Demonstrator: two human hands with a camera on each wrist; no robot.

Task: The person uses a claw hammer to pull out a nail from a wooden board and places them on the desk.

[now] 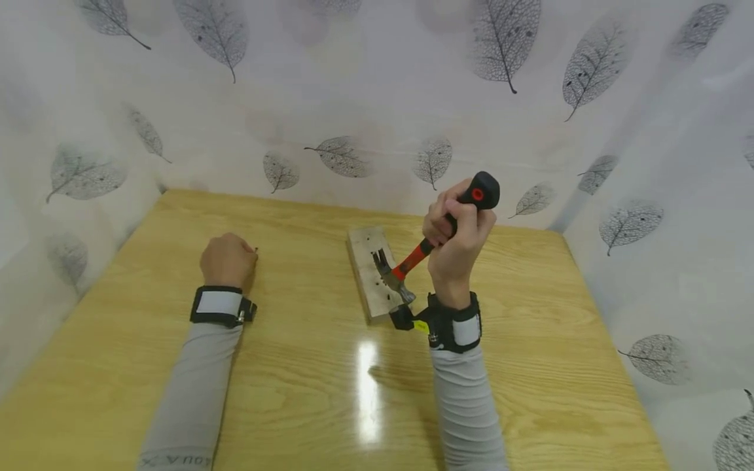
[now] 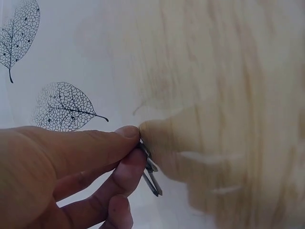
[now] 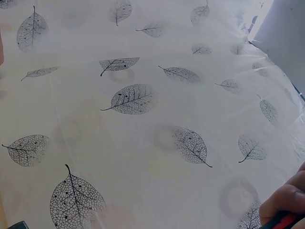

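Note:
My right hand (image 1: 458,239) grips the black end of a claw hammer (image 1: 412,260) with a red and black handle. The handle slants up to the right, and the metal head is over a pale wooden block (image 1: 362,252); whether they touch I cannot tell. Dark nails or nail holes dot the block's top. To the left, at the table, my left hand (image 1: 226,260) pinches several metal nails (image 2: 152,180) between thumb and fingers, as the left wrist view shows. At the right wrist view's edge, only part of the right hand and handle appears.
The block lies on a wood-grain table (image 1: 294,366) towards its far side. Pale sheeting (image 1: 365,85) printed with grey leaves hangs behind the table and along both sides. Each wrist wears a black strap with a small camera.

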